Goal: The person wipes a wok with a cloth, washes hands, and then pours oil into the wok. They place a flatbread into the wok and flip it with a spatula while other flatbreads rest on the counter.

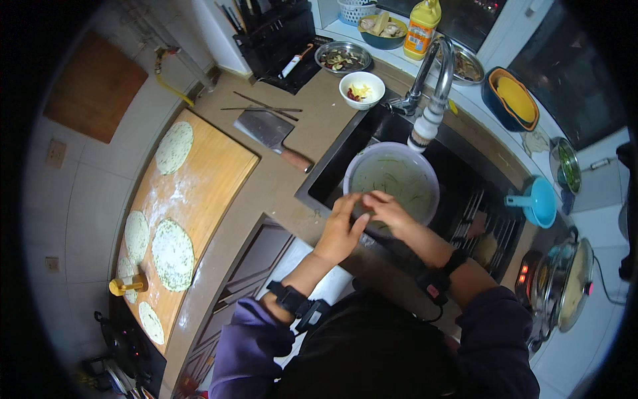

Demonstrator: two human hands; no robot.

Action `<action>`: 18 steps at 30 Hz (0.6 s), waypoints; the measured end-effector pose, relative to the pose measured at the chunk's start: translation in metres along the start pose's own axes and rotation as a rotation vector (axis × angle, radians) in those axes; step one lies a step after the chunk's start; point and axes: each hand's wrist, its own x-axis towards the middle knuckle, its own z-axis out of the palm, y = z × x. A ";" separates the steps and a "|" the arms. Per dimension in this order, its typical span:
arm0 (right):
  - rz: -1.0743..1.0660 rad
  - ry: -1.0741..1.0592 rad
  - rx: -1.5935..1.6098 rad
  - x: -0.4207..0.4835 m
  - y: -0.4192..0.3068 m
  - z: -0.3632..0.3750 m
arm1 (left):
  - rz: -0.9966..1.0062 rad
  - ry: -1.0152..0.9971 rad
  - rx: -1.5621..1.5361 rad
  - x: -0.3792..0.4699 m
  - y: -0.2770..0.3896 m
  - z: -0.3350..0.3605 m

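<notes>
A pale purple basin (434, 197) of cloudy water with green shreds floating in it stands in the dark sink (331, 182), below the faucet (438, 95). My left hand (341, 232) is over the basin's near left rim, its fingers apart and nothing seen in it. Close beside it, at the near part of the basin, is my right hand (389, 212), its fingers bent and slightly blurred; whether it holds something small I cannot tell. The fingertips of both hands nearly meet. Each wrist wears a black strap with a small device.
Left of the sink lie a cleaver (266, 129), chopsticks (264, 108) and a wooden board (219, 154) with flat dough rounds (173, 254). A white bowl (362, 90) stands by the faucet. At right are a blue ladle (541, 202) and a lidded electric pot (558, 284).
</notes>
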 end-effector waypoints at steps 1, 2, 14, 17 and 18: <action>0.067 0.140 -0.132 0.010 -0.002 -0.028 | -0.128 -0.034 -0.005 0.005 -0.013 0.006; 0.054 0.248 -0.087 0.037 0.021 -0.063 | -0.225 -0.061 -0.129 0.006 -0.023 0.011; -0.376 0.603 -1.322 0.203 0.055 -0.107 | -0.825 0.173 -0.469 -0.026 -0.039 -0.012; -0.637 0.302 -1.359 0.215 0.056 -0.079 | -0.835 0.217 -0.502 -0.027 -0.044 -0.008; -0.655 0.229 -1.328 0.212 0.055 -0.068 | -0.838 0.223 -0.497 -0.024 -0.044 -0.008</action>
